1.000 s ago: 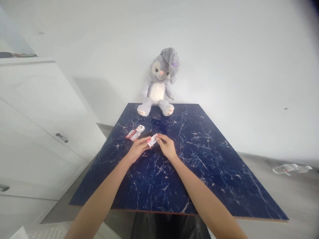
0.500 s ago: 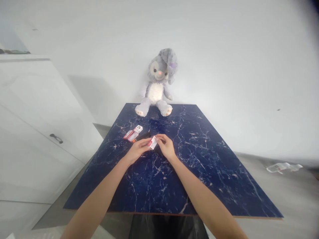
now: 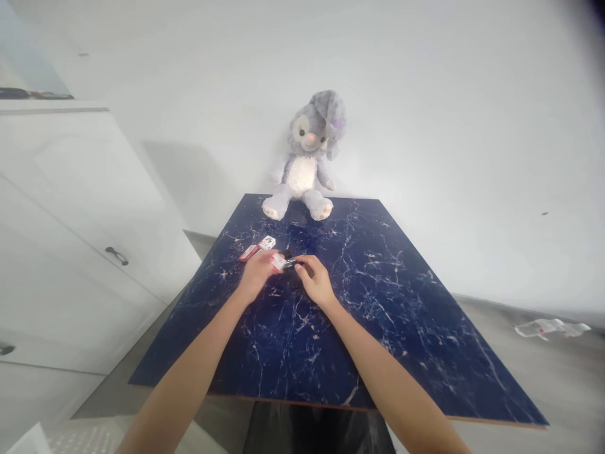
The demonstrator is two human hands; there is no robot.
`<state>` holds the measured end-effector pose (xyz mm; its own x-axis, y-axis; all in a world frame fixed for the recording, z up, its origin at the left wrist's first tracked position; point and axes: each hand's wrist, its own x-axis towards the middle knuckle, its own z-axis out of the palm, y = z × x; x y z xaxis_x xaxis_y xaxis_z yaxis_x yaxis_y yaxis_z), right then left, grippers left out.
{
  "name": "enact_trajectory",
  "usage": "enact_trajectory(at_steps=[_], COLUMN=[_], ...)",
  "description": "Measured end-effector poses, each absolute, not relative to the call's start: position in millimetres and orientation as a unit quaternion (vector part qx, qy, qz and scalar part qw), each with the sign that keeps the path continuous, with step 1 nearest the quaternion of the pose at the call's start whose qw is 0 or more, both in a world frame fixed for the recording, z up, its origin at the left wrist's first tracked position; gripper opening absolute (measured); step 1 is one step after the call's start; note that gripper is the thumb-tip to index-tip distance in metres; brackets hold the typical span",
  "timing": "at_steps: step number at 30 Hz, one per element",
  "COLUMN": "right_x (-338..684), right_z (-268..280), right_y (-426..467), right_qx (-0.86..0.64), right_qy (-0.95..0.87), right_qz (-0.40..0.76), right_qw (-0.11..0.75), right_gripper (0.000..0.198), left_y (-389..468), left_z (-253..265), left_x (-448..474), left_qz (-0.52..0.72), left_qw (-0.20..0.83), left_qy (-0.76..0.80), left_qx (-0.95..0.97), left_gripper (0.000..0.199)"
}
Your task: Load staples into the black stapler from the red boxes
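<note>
My left hand [image 3: 258,274] is closed on a small white-and-red cardboard box [image 3: 278,261], a little blurred by motion. Just right of the box, my right hand [image 3: 314,279] pinches a small silvery piece [image 3: 290,262] between thumb and fingertips; its kind is too small to make out. A dark object [image 3: 286,253] lies behind it, mostly covered. Beyond my left hand, more small boxes rest on the blue marbled table [image 3: 387,302]: a red-and-white one [image 3: 249,252] partly hidden by the fingers, and a white one [image 3: 267,242].
A grey plush toy [image 3: 302,173] sits at the table's far edge against the wall. To the left stands a white cabinet [image 3: 70,239] with a dark handle [image 3: 116,255]. Clear plastic packaging [image 3: 552,329] lies on the floor at right.
My left hand has shifted the box left, away from my right fingers. A silvery piece now shows between the hands. The view has turned slightly left.
</note>
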<state>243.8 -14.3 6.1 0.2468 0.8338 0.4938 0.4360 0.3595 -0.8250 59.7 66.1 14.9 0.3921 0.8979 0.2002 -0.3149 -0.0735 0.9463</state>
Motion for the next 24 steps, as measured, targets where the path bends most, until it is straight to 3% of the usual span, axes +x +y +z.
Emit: enact_trajectory(at_steps=[3, 6, 10, 16, 20, 24], right_x=[246, 248, 247, 246, 246, 242], right_z=[1, -6, -14, -18, -17, -14], right_y=[-12, -8, -5, -3, -1, 2], right_qx=[-0.602, -0.642, -0.664, -0.689, -0.699, -0.721], right_qy=[-0.554, -0.548, -0.574, -0.584, -0.582, -0.566], right_qz=[0.152, 0.131, 0.065, 0.069, 0.085, 0.095], right_qw=[0.554, 0.52, 0.474, 0.423, 0.407, 0.389], right_gripper=[0.025, 0.028, 0.048, 0.066, 0.073, 0.083], left_y=[91, 109, 109, 89, 84, 91], left_z=[15, 11, 10, 31, 35, 27], left_x=[39, 18, 8, 7, 13, 19], left_qz=[0.653, 0.691, 0.595, 0.417, 0.264, 0.237], left_qw=[0.509, 0.419, 0.397, 0.215, 0.122, 0.121], left_qy=[0.329, 0.374, 0.392, 0.373, 0.379, 0.409], left_qx=[0.455, 0.455, 0.579, 0.8, 0.878, 0.873], left_gripper=[0.038, 0.042, 0.045, 0.034, 0.061, 0.062])
